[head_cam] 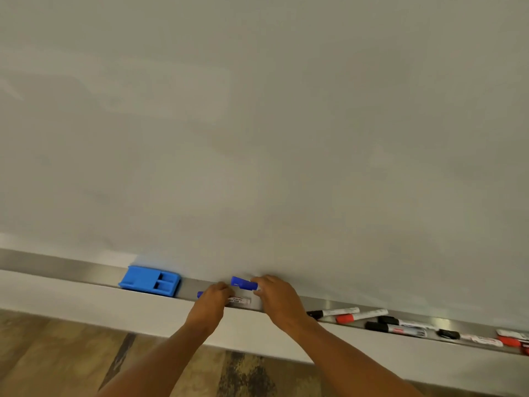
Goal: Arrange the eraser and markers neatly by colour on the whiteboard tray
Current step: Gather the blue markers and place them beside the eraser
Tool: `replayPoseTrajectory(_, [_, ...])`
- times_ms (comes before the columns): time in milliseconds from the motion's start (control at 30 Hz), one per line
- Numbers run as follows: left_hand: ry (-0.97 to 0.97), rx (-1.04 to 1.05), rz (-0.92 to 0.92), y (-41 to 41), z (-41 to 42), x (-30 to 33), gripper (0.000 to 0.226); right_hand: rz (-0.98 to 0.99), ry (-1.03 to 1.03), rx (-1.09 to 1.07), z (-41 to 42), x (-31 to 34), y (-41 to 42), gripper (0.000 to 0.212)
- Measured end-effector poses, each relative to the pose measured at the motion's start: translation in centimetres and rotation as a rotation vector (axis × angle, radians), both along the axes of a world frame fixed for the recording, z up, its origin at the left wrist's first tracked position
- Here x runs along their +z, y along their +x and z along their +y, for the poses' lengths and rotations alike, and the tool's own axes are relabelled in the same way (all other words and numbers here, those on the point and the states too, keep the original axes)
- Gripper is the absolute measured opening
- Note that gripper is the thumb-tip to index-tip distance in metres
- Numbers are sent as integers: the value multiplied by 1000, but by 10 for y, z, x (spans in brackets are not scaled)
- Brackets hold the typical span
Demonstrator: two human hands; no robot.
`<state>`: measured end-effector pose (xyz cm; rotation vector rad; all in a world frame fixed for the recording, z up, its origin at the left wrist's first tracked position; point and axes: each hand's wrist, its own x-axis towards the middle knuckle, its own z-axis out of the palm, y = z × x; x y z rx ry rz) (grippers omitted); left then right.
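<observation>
Right hand [276,296] pinches a blue marker [244,283] above the tray [86,272]; left hand [213,300] is closed on a second blue marker [239,300] lying right of the eraser [150,280]. Red and black markers [372,319] lie far right. The raised marker could slip and roll off the narrow tray.

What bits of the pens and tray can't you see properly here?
Head view only:
- Lower blue marker: middle hidden under the left hand.
- Upper blue marker: barrel hidden behind the right hand.
- Marker labels: too small and blurred to read.
- Tray and the red marker at far right: cut off by the picture's edge.
</observation>
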<state>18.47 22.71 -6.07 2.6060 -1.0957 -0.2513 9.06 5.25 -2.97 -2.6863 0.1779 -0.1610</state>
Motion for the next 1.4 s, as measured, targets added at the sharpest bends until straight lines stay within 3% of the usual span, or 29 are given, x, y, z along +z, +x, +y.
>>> replayPoseTrajectory(233, [-69,-96,60,14,21,-7,24,61,-2,-15,35,-12,33,28])
replayPoseTrajectory(533, [-276,-93,-85,39,62,6,11,163,-1,-66,62,-23,55,21])
replayPoseTrajectory(700, [-231,-28,-77,50,60,6,24,193,16,-77,72,-23,63,13])
replayPoseTrajectory(833, [-164,-6,22,56,57,1,16,193,18,-64,71,-25,63,15])
replayPoseTrajectory(1100, [-29,-46,10,69,58,-5,24,54,-250,80,65,-26,49,57])
replayPoseTrajectory(1400, [-140,-14,43,64,58,0,15,-30,-149,56,76,-25,37,64])
